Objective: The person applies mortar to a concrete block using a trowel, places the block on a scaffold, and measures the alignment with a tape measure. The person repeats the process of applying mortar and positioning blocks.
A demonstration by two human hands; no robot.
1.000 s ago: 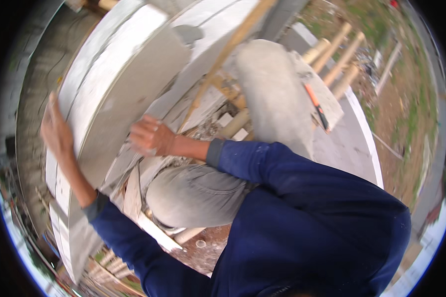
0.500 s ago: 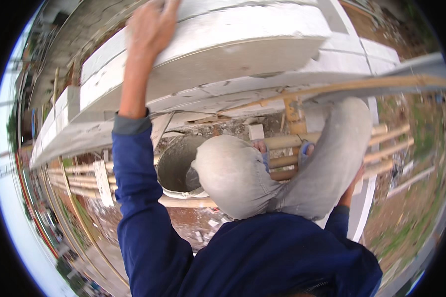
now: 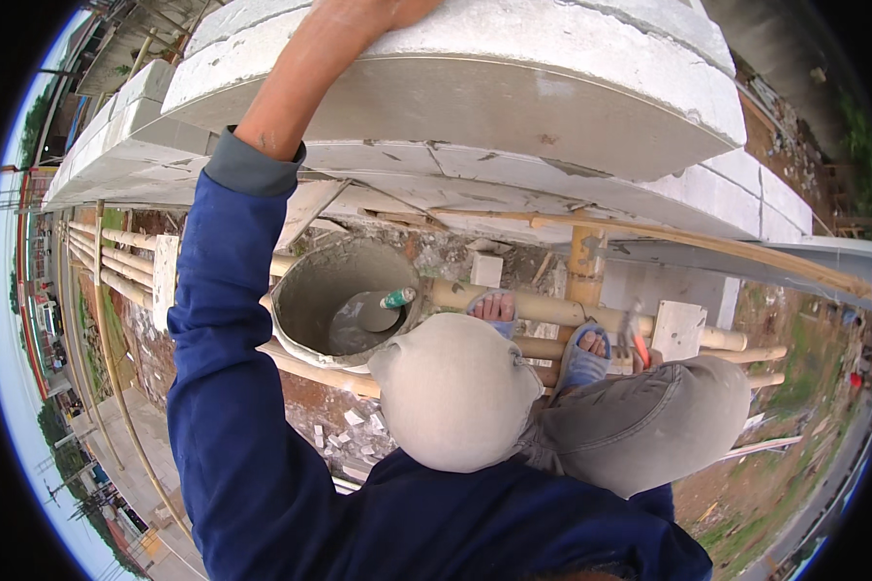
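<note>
My left hand point(image 3: 383, 12) rests on the top of a white block wall point(image 3: 513, 102); its fingers run out past the upper edge of the picture. Beyond my bent right knee, my right hand point(image 3: 655, 358) is mostly hidden, but it appears closed on the orange-red handle of a hammer point(image 3: 637, 329) whose metal head points up. Left of my knees stands a mortar-smeared bucket point(image 3: 295, 281). Inside it leans a green-handled tool point(image 3: 397, 298), its lower part in grey stuff.
Bamboo poles point(image 3: 543, 308) run under my sandalled feet point(image 3: 583, 358). A slanting wooden strip point(image 3: 707, 247) crosses at right, above a small pale board point(image 3: 678, 329). Rubble point(image 3: 354, 421) lies on the ground below. A white block point(image 3: 487, 268) sits near the wall's foot.
My left hand has slid right along the block top, partly out of view. My right hand has moved from beside my thigh to beyond the knee, at the hammer. The view has shifted.
</note>
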